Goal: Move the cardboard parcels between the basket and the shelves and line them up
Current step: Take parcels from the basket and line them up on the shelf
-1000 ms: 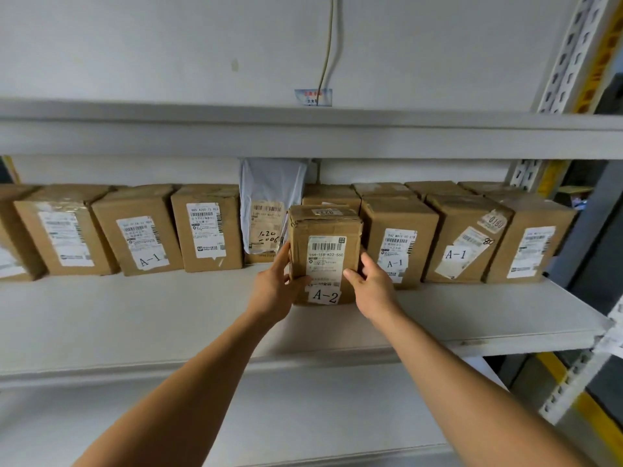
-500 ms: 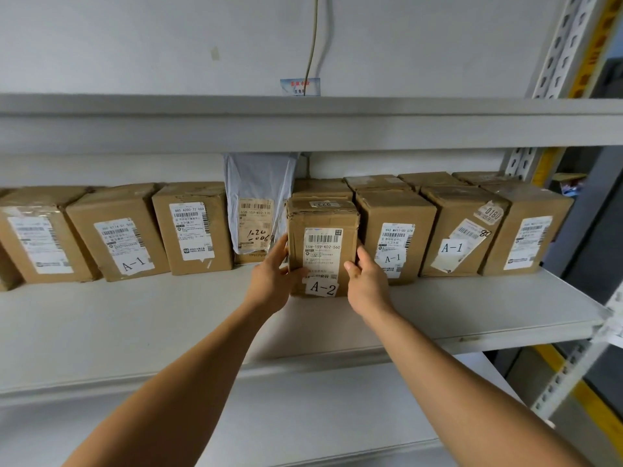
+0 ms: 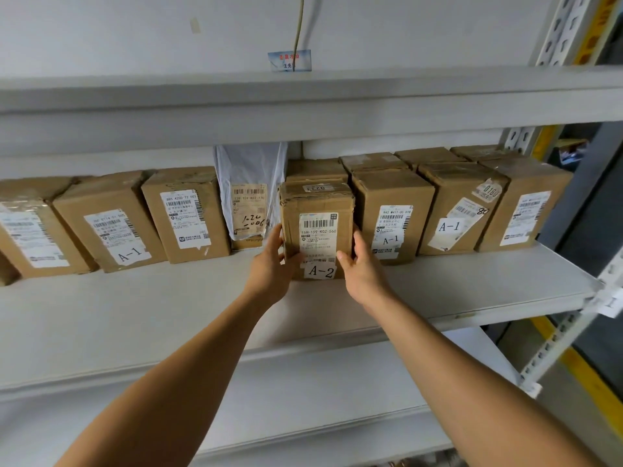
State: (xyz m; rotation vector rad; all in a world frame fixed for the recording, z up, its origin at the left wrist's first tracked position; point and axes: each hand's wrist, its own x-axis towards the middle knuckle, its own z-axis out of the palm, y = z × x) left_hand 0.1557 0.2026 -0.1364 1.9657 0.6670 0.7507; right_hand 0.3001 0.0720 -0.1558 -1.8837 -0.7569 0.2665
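A cardboard parcel labelled A-2 (image 3: 317, 210) stands upright on the middle shelf (image 3: 472, 291), slightly forward of a row of several parcels. My left hand (image 3: 273, 264) grips its lower left side and my right hand (image 3: 362, 264) grips its lower right side, thumbs on the front face. To its right stands an A-1 parcel (image 3: 392, 214), touching or nearly so. To its left a white plastic mailer bag (image 3: 249, 190) leans against the back wall. More boxes (image 3: 187, 214) line the shelf further left. No basket is in view.
The upper shelf (image 3: 303, 109) hangs just above the parcels. A lower shelf (image 3: 303, 399) lies below my arms. A perforated white upright (image 3: 573, 325) and a yellow-marked post stand at the right. The shelf's front strip before the parcels is bare.
The A-2 parcel has slid a little further back toward the row, with both hands staying on its sides. The camera view shifted slightly downward and left.
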